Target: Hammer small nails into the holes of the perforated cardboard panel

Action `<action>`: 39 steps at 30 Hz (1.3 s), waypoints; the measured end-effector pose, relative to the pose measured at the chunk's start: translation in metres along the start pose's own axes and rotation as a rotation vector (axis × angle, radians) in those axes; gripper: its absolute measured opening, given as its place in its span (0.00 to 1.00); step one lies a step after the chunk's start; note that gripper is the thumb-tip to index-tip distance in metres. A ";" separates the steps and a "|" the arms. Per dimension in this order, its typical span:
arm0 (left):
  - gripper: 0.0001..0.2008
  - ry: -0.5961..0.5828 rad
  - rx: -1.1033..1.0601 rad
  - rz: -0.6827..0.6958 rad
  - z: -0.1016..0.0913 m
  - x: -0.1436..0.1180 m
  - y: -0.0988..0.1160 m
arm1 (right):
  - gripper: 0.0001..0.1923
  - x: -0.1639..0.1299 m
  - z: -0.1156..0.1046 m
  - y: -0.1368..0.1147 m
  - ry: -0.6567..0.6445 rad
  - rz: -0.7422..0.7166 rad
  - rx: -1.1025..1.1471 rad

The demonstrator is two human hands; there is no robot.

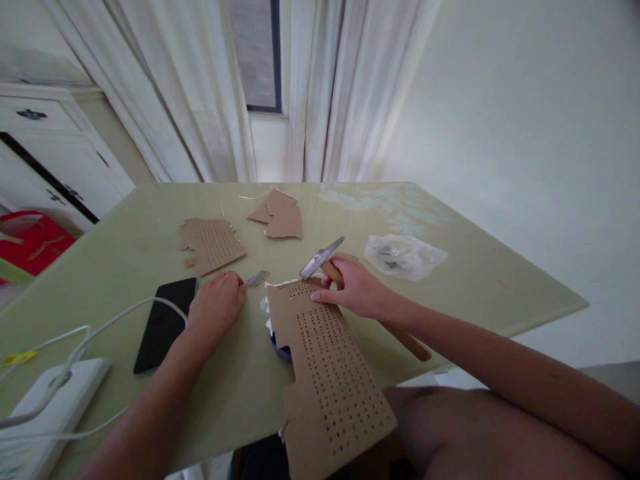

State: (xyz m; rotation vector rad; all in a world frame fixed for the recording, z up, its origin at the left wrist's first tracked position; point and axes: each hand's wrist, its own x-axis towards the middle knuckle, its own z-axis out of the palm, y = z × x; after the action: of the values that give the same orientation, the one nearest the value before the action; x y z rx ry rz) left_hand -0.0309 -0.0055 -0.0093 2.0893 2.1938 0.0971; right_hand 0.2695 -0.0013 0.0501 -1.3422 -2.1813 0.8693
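My right hand is wrapped round the wooden handle of a hammer, whose metal head lies over the far edge of a cardboard piece. My thumb rests near that board's top. Rows of small punched holes cover the board, which reaches past the table's near edge. Beside a small pile of nails, my left hand lies on the table with curled fingers; whatever they might hold is hidden. Something blue shows under the board's left side.
A black phone lies by my left forearm, with a white power strip and cables further left. Another perforated cardboard piece, torn cardboard scraps and a clear plastic bag are spread across the green table.
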 end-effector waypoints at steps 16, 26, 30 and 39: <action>0.18 0.342 -0.385 0.099 -0.004 -0.004 0.007 | 0.18 -0.003 -0.002 -0.006 -0.033 0.021 -0.002; 0.09 0.199 -1.074 0.429 -0.012 -0.037 0.038 | 0.22 -0.003 -0.003 -0.009 -0.048 -0.005 -0.006; 0.08 0.220 -1.021 0.457 -0.011 -0.036 0.037 | 0.22 -0.004 -0.002 -0.006 -0.046 0.001 0.003; 0.06 0.247 -0.999 0.471 -0.012 -0.038 0.040 | 0.22 -0.004 -0.002 -0.005 -0.047 0.040 -0.004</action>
State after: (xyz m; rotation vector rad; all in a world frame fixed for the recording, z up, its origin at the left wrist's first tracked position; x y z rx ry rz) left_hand 0.0091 -0.0409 0.0090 1.9093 1.1997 1.2380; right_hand 0.2689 -0.0065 0.0548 -1.3850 -2.1995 0.9215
